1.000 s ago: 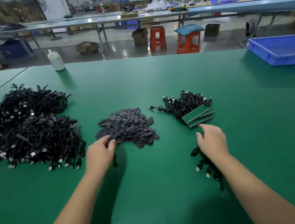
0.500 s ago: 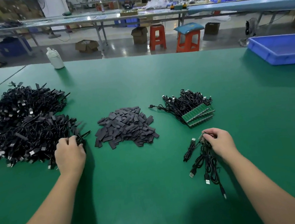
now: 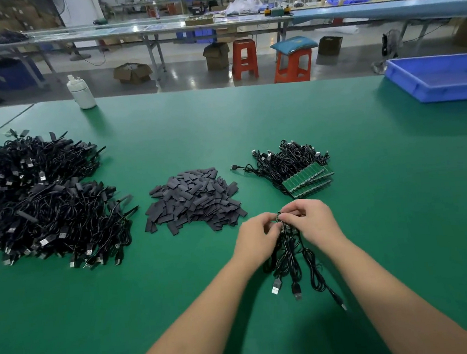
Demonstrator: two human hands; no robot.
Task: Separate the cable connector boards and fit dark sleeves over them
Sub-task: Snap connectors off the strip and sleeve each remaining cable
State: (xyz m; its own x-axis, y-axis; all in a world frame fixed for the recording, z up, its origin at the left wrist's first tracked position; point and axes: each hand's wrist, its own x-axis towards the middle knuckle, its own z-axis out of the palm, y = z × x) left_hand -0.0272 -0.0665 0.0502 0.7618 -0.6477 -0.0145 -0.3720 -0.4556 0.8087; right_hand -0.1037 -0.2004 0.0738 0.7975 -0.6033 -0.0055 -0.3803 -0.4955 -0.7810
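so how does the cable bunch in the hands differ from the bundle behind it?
The held cable bunch is small, gripped by both hands, plugs trailing toward the person; the bundle on the table is larger and untouched. The table bundle shows rows of green boards; the held bunch's board end is mostly hidden by fingers. Both are black cables.

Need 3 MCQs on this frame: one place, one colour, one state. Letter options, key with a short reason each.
1. Where is the pile of dark sleeves?
A. in the blue tray
B. between the big cable heap and the green boards
C. on a stool

2. What colour is the tray at far right?
A. blue
B. red
C. white

3. What are the hands doing?
A. resting flat
B. both pinching one cable bundle
C. lifting the bottle

Key: B, heap left, boards right; A, blue walls; B, left hand and right hand grip the bundle.
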